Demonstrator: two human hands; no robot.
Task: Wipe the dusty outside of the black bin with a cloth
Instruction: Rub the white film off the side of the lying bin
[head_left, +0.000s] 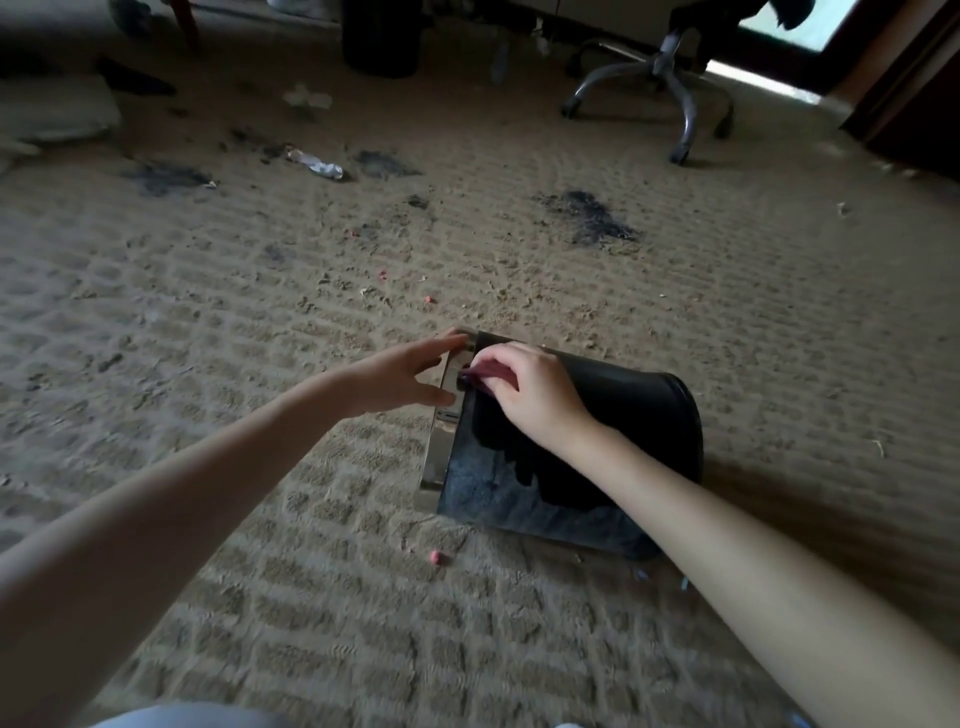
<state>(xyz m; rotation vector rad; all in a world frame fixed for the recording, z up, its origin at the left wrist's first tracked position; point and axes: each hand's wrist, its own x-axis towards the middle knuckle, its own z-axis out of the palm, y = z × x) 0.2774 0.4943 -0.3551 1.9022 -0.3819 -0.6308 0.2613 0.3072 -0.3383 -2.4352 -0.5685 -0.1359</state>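
on the carpet (260, 322) the black bin (623, 400) lies tipped, probably light and slick; left hand (400, 379), fingers spread, steadies its metal rim (441, 441), right hand (530, 395) pinches a dark cloth (498, 431) against it.

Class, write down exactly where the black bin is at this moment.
The bin lies on its side on the carpet, low and centre-right in the head view, its silver rim facing left, with the left hand at the rim and the right hand on top.
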